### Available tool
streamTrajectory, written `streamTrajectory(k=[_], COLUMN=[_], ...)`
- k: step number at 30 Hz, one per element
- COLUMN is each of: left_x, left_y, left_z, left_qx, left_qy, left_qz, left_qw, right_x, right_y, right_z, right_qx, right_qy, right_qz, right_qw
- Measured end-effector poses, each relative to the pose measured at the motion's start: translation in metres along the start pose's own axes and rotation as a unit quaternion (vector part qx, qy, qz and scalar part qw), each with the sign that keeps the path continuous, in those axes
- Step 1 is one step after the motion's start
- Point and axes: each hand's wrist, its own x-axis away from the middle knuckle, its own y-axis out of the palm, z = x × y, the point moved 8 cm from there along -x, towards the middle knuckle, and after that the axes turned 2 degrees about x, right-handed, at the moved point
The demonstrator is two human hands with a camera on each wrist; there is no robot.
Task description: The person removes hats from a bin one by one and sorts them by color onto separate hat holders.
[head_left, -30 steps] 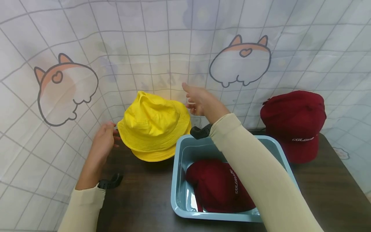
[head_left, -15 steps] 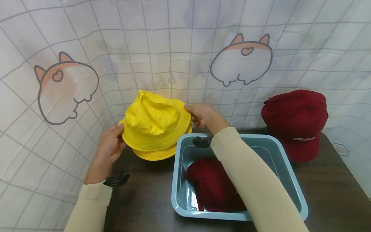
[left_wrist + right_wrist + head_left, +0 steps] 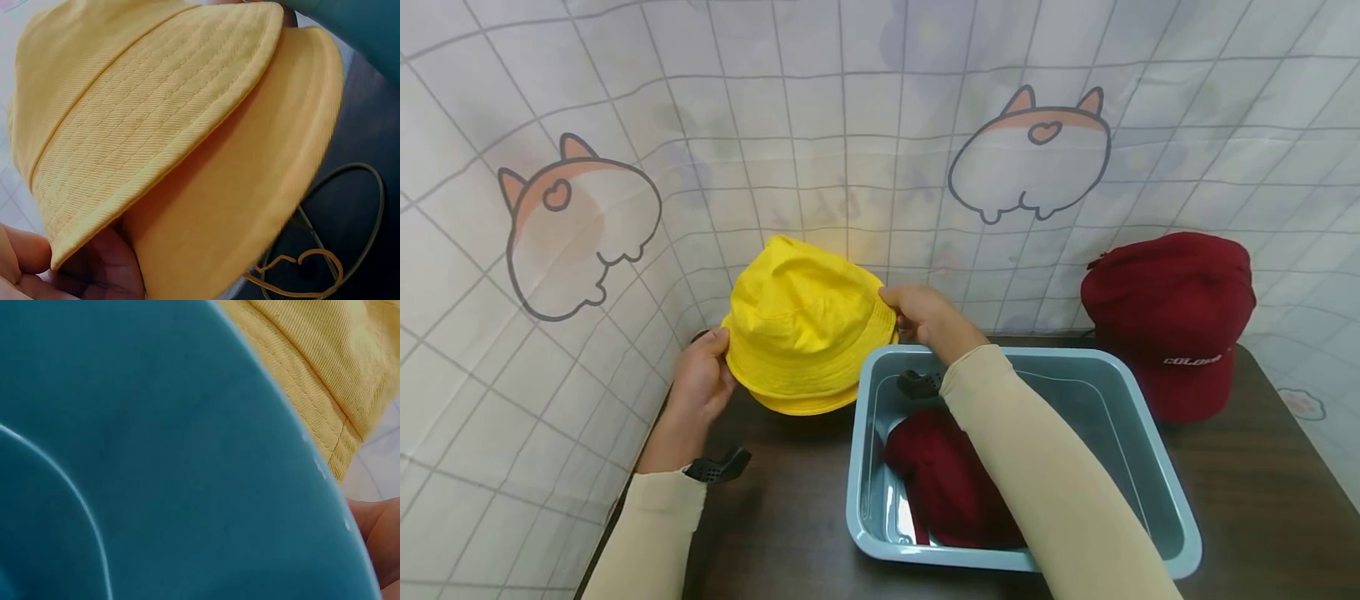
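Observation:
Two yellow bucket hats sit stacked left of centre; the upper hat [image 3: 805, 317] covers most of the lower hat [image 3: 801, 407], whose brim shows beneath. My left hand [image 3: 700, 379] pinches the left edge of the upper brim. In the left wrist view its fingers [image 3: 112, 262] reach between the two brims. On the other side, my right hand [image 3: 931, 321] pinches the brim's right edge, thumb on top and the other fingers mostly hidden. The right wrist view shows mainly the tub wall, with a bit of yellow brim [image 3: 312, 419] and part of the hand behind it.
A light blue tub [image 3: 947, 560] stands on the dark table [image 3: 790, 517] under my right forearm. Inside it lies a dark red cap [image 3: 955, 492]. More dark red caps [image 3: 1172, 300] are piled at the back right. Grid-patterned cloth [image 3: 865, 125] hangs behind. A thin cord [image 3: 375, 206] trails below the hats.
Both hands have come in to the hat stack from either side and taken hold of the upper brim. The hats have barely shifted; the tub and red caps stay put.

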Motion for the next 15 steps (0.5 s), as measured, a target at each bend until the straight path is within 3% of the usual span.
streamTrajectory(k=[7,15], left_x=[-0.005,-0.017], left_y=[-0.007,-0.016], left_z=[-0.012,-0.021], left_qx=[-0.078,-0.147], left_qy=[-0.029,-0.05], left_qz=[0.014,0.03], left_qw=[0.9964,0.9874], right_x=[-0.002,-0.005], right_y=[-0.002,0.0], right_z=[-0.001,-0.004], right_qx=[0.06,0.156], right_qy=[-0.015,-0.032], right_qz=[0.022,0.028], right_qw=[0.9979,0.9868])
